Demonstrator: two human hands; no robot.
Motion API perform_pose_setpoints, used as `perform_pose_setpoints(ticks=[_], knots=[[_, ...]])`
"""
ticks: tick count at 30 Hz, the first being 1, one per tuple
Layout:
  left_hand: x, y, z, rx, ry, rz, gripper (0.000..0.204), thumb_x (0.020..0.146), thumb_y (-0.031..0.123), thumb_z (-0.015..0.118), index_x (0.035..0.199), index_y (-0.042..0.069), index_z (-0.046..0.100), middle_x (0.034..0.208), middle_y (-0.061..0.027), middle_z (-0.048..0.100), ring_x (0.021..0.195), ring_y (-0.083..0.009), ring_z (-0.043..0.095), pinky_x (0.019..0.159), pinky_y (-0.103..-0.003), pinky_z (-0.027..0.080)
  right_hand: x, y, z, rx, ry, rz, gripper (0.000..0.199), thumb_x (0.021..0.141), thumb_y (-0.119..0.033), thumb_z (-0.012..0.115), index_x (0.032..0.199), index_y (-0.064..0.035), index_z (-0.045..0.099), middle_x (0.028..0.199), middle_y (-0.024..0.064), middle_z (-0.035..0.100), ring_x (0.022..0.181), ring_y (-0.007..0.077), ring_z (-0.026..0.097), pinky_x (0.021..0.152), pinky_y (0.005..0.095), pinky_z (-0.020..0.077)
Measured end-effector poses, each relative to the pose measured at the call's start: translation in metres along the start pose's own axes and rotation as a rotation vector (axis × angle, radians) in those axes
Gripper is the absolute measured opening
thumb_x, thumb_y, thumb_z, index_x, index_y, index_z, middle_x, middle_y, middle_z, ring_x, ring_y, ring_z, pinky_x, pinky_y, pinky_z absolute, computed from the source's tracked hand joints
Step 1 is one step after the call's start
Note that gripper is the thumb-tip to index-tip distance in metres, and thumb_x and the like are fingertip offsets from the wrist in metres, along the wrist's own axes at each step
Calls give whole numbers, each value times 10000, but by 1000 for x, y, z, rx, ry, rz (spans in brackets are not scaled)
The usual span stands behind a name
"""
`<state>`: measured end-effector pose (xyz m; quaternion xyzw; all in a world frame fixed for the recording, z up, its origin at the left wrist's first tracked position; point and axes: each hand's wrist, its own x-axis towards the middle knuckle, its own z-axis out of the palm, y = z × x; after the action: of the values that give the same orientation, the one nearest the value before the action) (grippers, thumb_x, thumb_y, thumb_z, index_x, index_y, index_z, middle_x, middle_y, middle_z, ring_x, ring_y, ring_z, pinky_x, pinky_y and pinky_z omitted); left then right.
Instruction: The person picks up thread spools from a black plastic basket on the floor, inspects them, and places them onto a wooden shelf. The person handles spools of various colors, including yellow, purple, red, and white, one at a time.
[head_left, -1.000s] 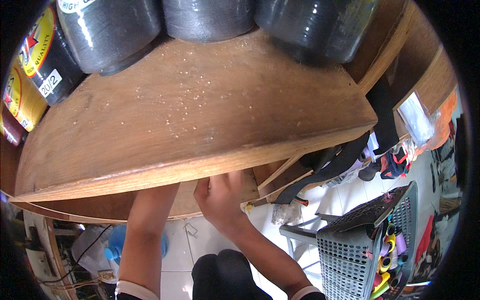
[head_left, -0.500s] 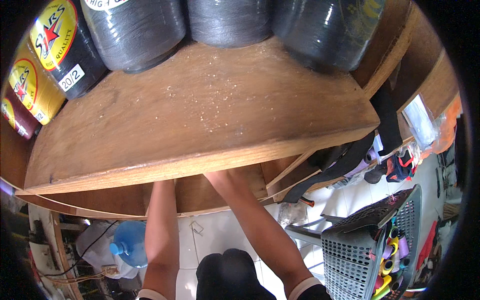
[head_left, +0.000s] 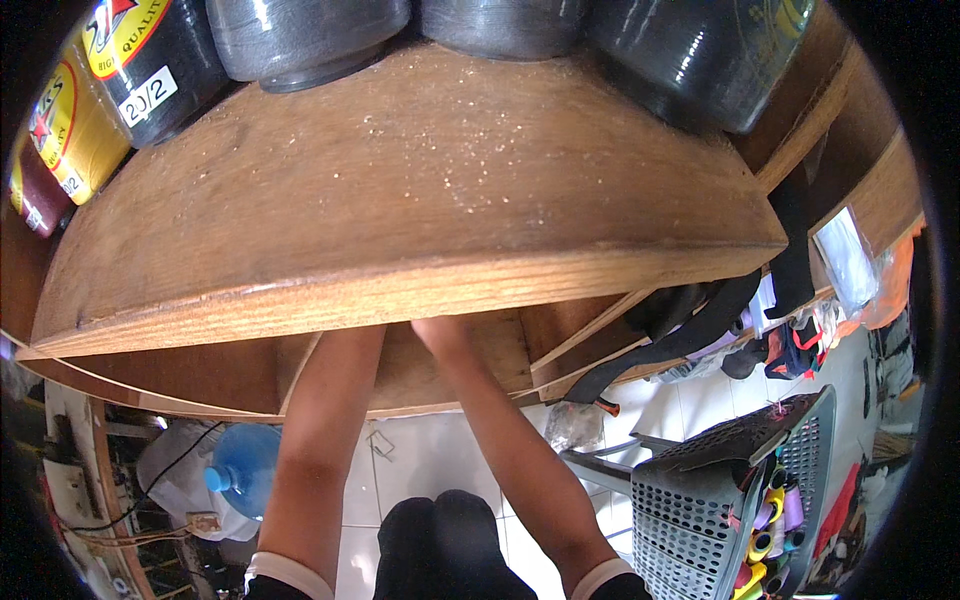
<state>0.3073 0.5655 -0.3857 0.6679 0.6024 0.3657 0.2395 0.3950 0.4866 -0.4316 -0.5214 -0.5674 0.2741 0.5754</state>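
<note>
Head view, going left to right: big thread cones (head_left: pixel 100 75) stand along the back of a wooden shelf (head_left: pixel 420 190), probably parked there to stay out of the way. Both forearms reach under that shelf's front edge, so the left hand and the right hand are hidden; can't tell if they're open or gripping anything. Whatever they're after sits in the compartment below, out of sight. Lower down there's a blue water bottle (head_left: pixel 243 462), black straps (head_left: pixel 690 325) hanging, then a grey basket (head_left: pixel 715 510) of small spools.
</note>
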Motion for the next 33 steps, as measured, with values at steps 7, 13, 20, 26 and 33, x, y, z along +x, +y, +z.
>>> perform_pose_setpoints(ticks=[7, 13, 20, 26, 33], knots=[[5, -2, -3, 42, 1, -13, 354, 894, 144, 549, 1205, -25, 529, 1215, -156, 560, 1085, -164, 518, 909, -308, 430, 42, -1, 3, 74, -28, 127, 397, 834, -261, 594, 1092, 39, 559, 1128, 250, 562, 1106, 421, 486, 966, 491, 353], [6, -2, -4, 71, -10, -18, 356, 897, 149, 545, 1207, -25, 529, 1217, -155, 559, 1086, -160, 515, 909, -305, 427, 41, -3, 5, 74, -44, 150, 440, 850, -282, 582, 1139, 43, 521, 1152, 251, 539, 1126, 408, 473, 984, 479, 338], [7, 0, -4, 80, -18, -15, 358, 899, 154, 540, 1210, -24, 530, 1220, -155, 558, 1088, -155, 511, 909, -301, 424, 35, -2, -3, 79, -54, 173, 490, 868, -307, 570, 1192, 49, 476, 1179, 252, 514, 1150, 392, 458, 1005, 465, 320], [-2, 6, -8, 71, -10, -11, 360, 901, 159, 536, 1212, -23, 530, 1222, -154, 558, 1090, -152, 508, 909, -298, 422, 30, -12, -1, 103, -53, 175, 535, 884, -329, 558, 1238, 53, 438, 1203, 252, 491, 1170, 378, 444, 1023, 454, 305], [-96, 32, -23, -206, 30, -85, 362, 904, 165, 532, 1214, -22, 530, 1224, -153, 557, 1092, -147, 505, 909, -295, 419, -36, -86, -14, 226, 12, 201, 587, 903, -354, 546, 1292, 59, 393, 1231, 253, 466, 1194, 363, 429, 1044, 440, 288]])
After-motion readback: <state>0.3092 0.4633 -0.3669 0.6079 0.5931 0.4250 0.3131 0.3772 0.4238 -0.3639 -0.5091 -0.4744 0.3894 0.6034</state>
